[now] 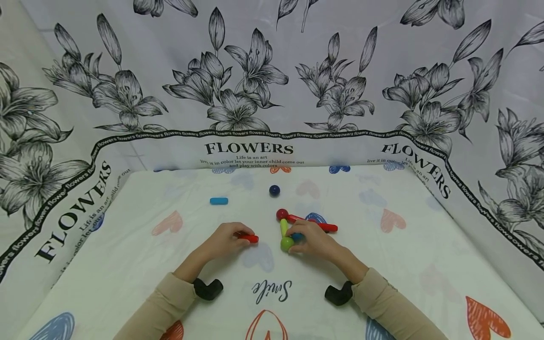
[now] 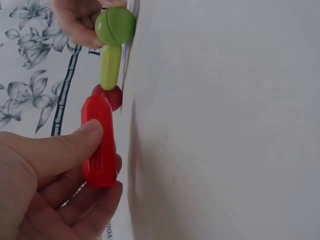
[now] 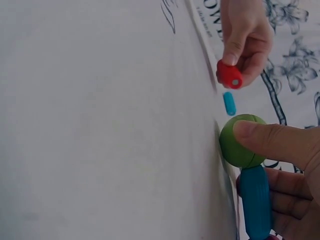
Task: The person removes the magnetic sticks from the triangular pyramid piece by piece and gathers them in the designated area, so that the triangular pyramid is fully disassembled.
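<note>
Cloth printed with pale hearts covered the table (image 1: 127, 245), and a lily-patterned backdrop (image 1: 255, 85) lettered FLOWERS stood behind and to both sides of it. Taking the green ball (image 1: 286, 243) as the landmark, near the table's middle: the right hand (image 1: 312, 241) lay just to its right, thumb resting on the ball in the right wrist view, fingers curled round a blue stick (image 3: 255, 202) that touched the ball's underside in that view. The left hand (image 1: 223, 241) lay to the ball's left, apart from it, pinching a short red stick (image 1: 248, 238) between thumb and fingers; the stick's free end pointed toward the ball with a small gap between. A long red stick (image 1: 312, 223) ran behind the ball, slanting to the right, partly under the right hand. A yellow-green stick (image 1: 283, 228) rose from the ball away from the person, touching it, and met a red ball (image 1: 282, 215) at its far end, where the long red stick also began. Farther behind the green ball and well apart sat a dark blue ball (image 1: 274, 190). A loose light blue stick (image 1: 218, 201) lay behind and to the left, also well apart.
</note>
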The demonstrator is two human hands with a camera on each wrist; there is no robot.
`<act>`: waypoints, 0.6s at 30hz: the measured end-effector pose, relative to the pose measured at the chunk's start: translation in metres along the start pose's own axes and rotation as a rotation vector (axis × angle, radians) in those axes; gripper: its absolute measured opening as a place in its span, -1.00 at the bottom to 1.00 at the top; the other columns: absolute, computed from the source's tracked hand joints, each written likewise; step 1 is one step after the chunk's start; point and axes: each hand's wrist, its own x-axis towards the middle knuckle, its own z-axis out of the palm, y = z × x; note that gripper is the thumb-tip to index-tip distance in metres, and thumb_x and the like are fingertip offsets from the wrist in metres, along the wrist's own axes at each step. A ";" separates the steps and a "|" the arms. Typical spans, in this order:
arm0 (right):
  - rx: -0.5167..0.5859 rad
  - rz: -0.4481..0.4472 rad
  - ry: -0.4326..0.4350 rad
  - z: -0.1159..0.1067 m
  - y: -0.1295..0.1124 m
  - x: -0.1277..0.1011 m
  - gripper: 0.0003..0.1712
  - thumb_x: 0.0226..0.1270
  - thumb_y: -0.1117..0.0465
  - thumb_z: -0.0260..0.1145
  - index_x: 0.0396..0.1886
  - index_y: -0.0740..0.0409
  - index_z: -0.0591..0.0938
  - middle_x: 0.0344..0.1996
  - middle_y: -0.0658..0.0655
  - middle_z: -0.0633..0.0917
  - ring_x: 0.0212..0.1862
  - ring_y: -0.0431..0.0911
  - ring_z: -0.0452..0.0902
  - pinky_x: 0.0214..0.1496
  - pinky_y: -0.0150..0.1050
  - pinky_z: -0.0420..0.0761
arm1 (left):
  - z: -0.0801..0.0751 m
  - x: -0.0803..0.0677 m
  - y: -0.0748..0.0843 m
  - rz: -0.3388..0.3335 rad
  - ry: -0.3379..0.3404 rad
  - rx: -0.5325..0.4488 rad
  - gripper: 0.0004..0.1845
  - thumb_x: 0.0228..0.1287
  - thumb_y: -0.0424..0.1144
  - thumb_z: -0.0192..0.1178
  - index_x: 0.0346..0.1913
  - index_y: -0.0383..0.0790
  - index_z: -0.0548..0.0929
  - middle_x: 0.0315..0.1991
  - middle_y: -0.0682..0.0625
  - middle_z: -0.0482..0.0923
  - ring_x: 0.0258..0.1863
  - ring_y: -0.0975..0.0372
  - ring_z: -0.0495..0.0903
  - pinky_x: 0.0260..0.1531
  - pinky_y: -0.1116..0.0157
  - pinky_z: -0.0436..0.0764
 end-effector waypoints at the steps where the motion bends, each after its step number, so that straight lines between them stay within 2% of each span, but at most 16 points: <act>1: 0.002 0.002 0.001 0.000 0.000 0.000 -0.59 0.01 0.09 0.54 -0.09 0.04 0.71 -0.17 0.02 0.68 -0.11 -0.17 0.52 0.00 -0.32 0.64 | -0.001 0.000 -0.001 -0.016 0.006 -0.007 -0.78 0.20 -0.35 0.29 -0.07 -0.23 0.70 -0.12 -0.09 0.72 -0.12 0.15 0.63 -0.01 0.18 0.68; 5: 0.002 0.002 0.001 0.000 -0.001 0.000 -0.59 0.02 0.09 0.53 -0.09 0.04 0.71 -0.17 0.03 0.68 -0.10 -0.16 0.53 0.00 -0.32 0.64 | -0.007 -0.001 -0.005 -0.041 0.036 0.007 -0.76 0.21 -0.34 0.28 -0.05 -0.21 0.69 -0.11 -0.07 0.71 -0.10 0.14 0.62 0.01 0.14 0.67; 18: 0.000 0.008 -0.010 -0.002 -0.002 0.000 -0.58 0.03 0.10 0.53 -0.07 0.06 0.70 -0.15 0.03 0.68 -0.09 -0.16 0.53 0.02 -0.29 0.65 | -0.025 -0.004 -0.023 -0.026 0.120 0.031 -0.76 0.18 -0.37 0.30 -0.07 -0.29 0.69 -0.11 -0.16 0.71 -0.10 0.05 0.64 0.00 0.08 0.67</act>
